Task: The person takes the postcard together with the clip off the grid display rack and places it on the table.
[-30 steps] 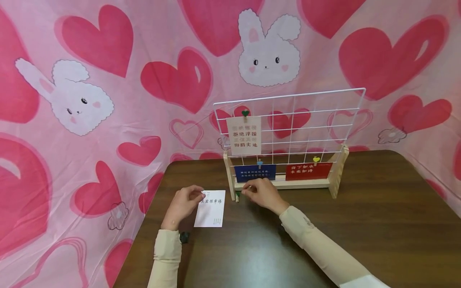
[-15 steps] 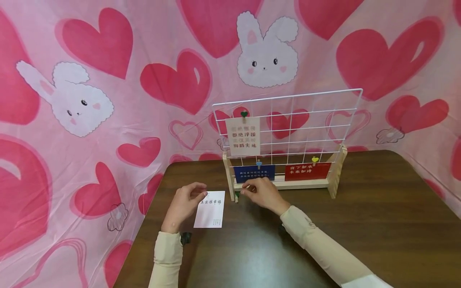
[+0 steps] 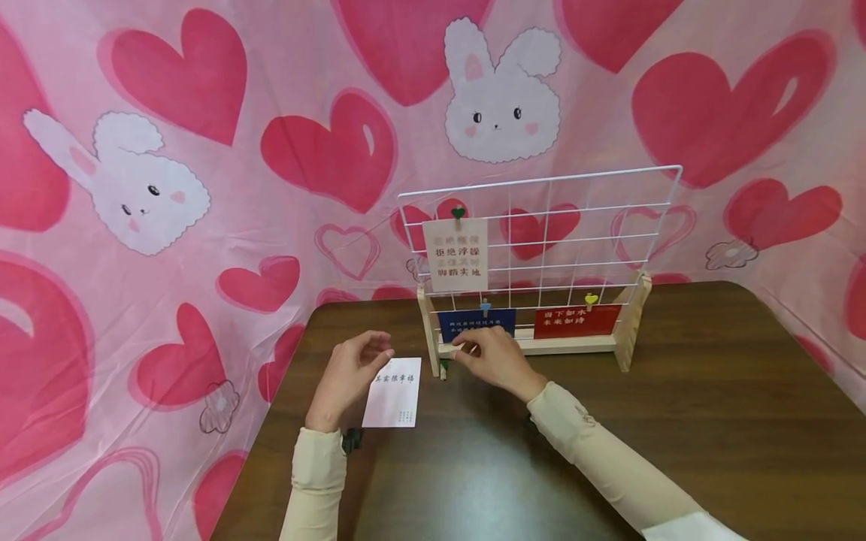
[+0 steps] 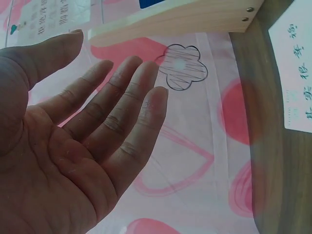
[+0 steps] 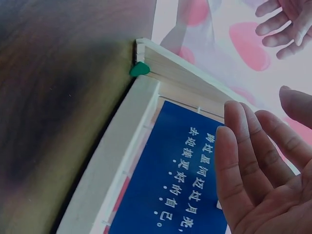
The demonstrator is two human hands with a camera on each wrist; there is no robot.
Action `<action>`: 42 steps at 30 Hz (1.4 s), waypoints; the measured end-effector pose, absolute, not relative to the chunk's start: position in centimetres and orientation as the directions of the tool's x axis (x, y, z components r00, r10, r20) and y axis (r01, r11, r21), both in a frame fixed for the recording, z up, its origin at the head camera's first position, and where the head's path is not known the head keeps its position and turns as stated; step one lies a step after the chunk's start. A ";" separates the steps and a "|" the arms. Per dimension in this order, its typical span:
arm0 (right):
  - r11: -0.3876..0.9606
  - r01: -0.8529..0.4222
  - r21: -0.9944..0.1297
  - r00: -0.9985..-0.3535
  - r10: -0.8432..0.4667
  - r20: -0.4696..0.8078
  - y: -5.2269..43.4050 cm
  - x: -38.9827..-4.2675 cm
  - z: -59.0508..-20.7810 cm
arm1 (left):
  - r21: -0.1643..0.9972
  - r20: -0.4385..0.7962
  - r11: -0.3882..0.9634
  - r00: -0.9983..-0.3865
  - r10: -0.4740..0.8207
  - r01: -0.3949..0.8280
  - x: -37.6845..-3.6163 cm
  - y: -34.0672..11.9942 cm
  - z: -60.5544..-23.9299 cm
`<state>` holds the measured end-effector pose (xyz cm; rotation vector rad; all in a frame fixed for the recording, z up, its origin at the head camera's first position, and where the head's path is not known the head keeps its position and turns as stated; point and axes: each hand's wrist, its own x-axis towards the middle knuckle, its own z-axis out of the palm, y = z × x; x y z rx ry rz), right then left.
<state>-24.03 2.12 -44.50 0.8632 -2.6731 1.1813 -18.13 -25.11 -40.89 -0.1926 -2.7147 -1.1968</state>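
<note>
From the head camera, your left hand [image 3: 352, 370] hovers with relaxed, slightly spread fingers over the top left corner of the white card [image 3: 393, 392], which lies flat on the dark wooden table [image 3: 676, 421] with its long axis running away from you and its printed line at the far end, just beneath your fingertips; whether they touch it cannot be told. Your right hand [image 3: 489, 358] sits at the wooden base of the wire grid stand [image 3: 541, 225], fingers pointing left toward the small green clip [image 3: 444, 367] by the stand's left foot, just beyond your fingertips; its grip cannot be read from here. In the left wrist view, your left hand [image 4: 73, 146] is open, palm bare, fingers straight, and the white card [image 4: 296, 73] lies off to the right of the fingertips, apart from them. In the right wrist view, your right hand [image 5: 263, 180] is open and empty, fingers straight beside the blue card [image 5: 170, 185], with the green clip [image 5: 139, 69] well beyond the fingertips at the stand's corner.
</note>
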 end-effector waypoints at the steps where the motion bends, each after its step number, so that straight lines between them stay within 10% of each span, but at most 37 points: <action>1: 0.542 -0.539 -0.645 -0.833 -0.458 0.310 2.1 -24.0 -44.4 | 0.720 0.208 0.668 -0.977 0.050 0.187 -18.2 -25.0 -40.8; 42: 0.579 -0.614 -0.537 -0.789 -0.433 0.436 2.9 -24.4 -39.8 | 0.733 0.280 0.615 -0.952 0.120 0.293 -19.4 -20.3 -38.4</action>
